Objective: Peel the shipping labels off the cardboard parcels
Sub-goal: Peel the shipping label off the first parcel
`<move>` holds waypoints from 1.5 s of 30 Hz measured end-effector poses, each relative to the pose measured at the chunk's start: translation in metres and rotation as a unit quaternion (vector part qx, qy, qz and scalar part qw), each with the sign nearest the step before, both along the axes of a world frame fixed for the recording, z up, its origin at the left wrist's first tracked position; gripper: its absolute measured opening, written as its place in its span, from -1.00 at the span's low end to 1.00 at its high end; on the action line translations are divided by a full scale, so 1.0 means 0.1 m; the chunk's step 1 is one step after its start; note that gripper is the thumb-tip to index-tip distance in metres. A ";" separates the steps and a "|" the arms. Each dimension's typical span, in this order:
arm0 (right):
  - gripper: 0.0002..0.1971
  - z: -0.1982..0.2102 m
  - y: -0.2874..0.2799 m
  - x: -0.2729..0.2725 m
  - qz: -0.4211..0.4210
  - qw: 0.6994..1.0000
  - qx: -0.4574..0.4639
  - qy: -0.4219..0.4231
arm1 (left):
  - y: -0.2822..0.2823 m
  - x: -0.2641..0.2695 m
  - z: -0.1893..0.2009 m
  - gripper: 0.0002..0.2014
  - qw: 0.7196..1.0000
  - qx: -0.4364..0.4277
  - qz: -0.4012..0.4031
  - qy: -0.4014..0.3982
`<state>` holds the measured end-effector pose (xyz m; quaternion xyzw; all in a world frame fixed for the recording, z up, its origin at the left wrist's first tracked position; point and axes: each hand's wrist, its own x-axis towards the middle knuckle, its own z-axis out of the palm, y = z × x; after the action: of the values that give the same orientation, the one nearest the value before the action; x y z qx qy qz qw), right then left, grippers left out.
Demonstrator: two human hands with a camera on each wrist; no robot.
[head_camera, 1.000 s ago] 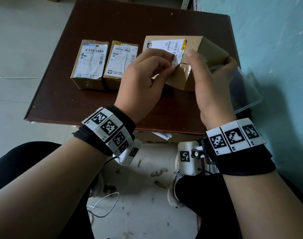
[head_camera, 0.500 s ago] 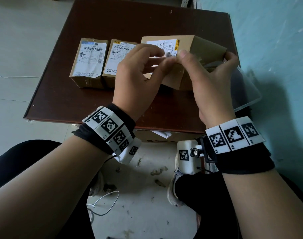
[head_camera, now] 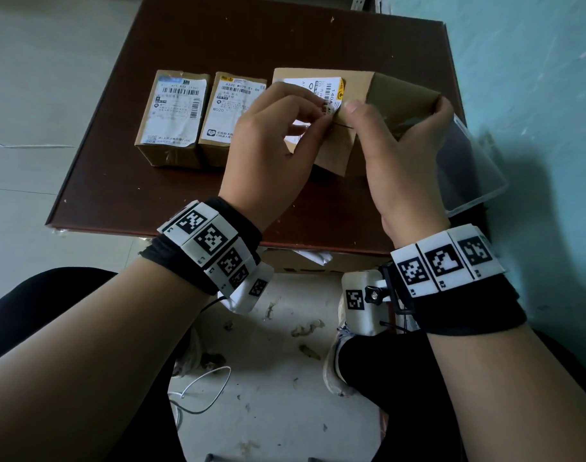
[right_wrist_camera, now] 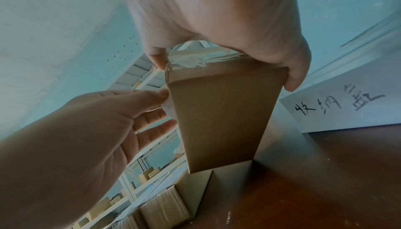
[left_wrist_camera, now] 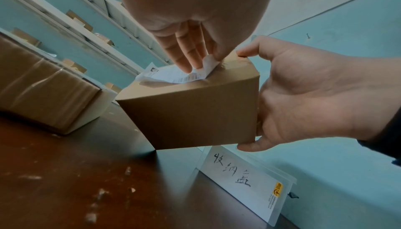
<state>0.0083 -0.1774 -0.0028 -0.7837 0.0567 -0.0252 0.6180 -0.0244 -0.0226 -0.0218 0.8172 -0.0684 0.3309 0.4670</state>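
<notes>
Three cardboard parcels lie in a row on the brown table (head_camera: 171, 201). My right hand (head_camera: 398, 110) grips the rightmost parcel (head_camera: 401, 91) and tilts it up on its lower edge, thumb on top and fingers round the far taped end. Its white shipping label (head_camera: 325, 86) has a corner lifted; my left hand (head_camera: 323, 111) pinches that corner (left_wrist_camera: 208, 62) between thumb and fingers. The left wrist view shows the label (left_wrist_camera: 173, 75) partly curled off the parcel (left_wrist_camera: 190, 112). The other two parcels (head_camera: 173, 118) (head_camera: 229, 118) lie flat with their labels stuck on.
A clear plastic bin (head_camera: 475, 175) with a handwritten card (left_wrist_camera: 245, 177) stands at the table's right edge, just behind the held parcel. A blue wall is close on the right. Shelving with boxes (left_wrist_camera: 71, 18) stands beyond the table. Scraps and a white cable lie on the floor (head_camera: 284, 361).
My right thumb has slid left along the parcel's top to meet the left fingertips at the label's corner. Both hands and the parcel have shifted slightly; the pinch holds.
</notes>
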 end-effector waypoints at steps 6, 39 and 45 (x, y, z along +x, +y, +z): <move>0.46 -0.01 0.00 0.01 -0.003 1.000 -0.005 0.006 | -0.01 0.00 0.01 -0.87 1.000 -0.004 -0.002 0.004; 0.38 0.09 0.01 -0.08 0.017 0.999 0.046 0.015 | 0.00 0.03 -0.02 -0.89 0.999 -0.004 0.016 0.036; 0.53 0.09 0.00 -0.06 0.016 0.998 0.039 0.038 | -0.03 0.02 -0.03 -0.87 0.997 -0.027 0.003 0.065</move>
<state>0.0021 -0.1776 0.0058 -0.7601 0.0690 0.0169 0.6459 -0.0223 -0.0255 -0.0253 0.8241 -0.0259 0.2803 0.4915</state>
